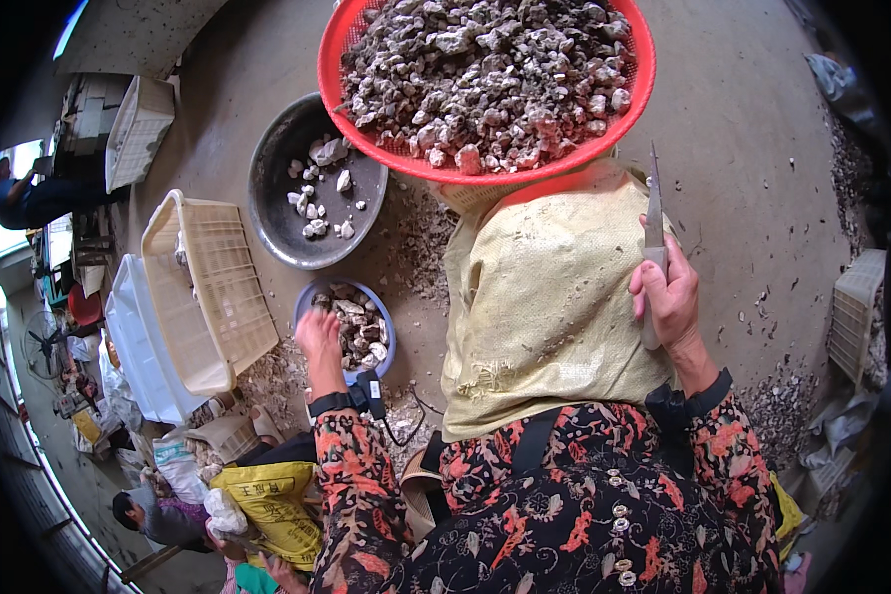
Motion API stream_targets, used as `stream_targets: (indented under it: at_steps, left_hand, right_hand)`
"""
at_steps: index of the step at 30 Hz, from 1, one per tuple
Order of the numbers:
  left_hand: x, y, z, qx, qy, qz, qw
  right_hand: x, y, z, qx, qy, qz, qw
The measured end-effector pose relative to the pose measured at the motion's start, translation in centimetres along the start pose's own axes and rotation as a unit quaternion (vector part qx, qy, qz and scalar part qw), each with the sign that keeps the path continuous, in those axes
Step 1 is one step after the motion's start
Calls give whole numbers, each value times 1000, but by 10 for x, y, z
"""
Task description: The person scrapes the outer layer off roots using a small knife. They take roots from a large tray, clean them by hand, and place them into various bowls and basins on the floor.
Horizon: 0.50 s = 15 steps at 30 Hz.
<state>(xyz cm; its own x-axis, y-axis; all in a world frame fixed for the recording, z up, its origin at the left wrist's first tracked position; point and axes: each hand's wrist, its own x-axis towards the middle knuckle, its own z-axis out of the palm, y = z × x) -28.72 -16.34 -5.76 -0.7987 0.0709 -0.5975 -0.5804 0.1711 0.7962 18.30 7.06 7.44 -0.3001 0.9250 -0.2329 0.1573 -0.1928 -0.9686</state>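
Note:
My right hand [668, 293] grips a knife [654, 208] by its pale handle, the narrow blade pointing away from me. A woven sack [549, 312] covers my lap, with small crumbs on it. My left hand [319, 334] is over the near left rim of a blue-purple basin [391, 334]. Motion blurs its fingers, and I cannot tell whether they hold anything. Whitish and dark chunks [360, 315] fill that basin. Beyond the sack, a red mesh basket [482, 179] is heaped with dark, pale-flecked lumps [490, 82].
A dark basin [267, 215] with several white pieces [327, 152] stands left of the red basket. Plastic crates [230, 275] lie farther left. Another person [171, 523] sits lower left beside a yellow sack [275, 505]. Debris [779, 393] litters the floor at right.

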Motion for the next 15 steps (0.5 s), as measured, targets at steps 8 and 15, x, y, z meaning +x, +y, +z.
stream_targets:
  at_steps: [8, 15]
  left_hand:
    - [-135, 47, 227, 340, -292, 561, 696]
    - [-156, 37, 296, 617, -260, 525, 525]
  right_hand:
    - [1, -1, 1, -15, 6, 5, 1000]
    - [1, -1, 2, -3, 7, 18, 1000]
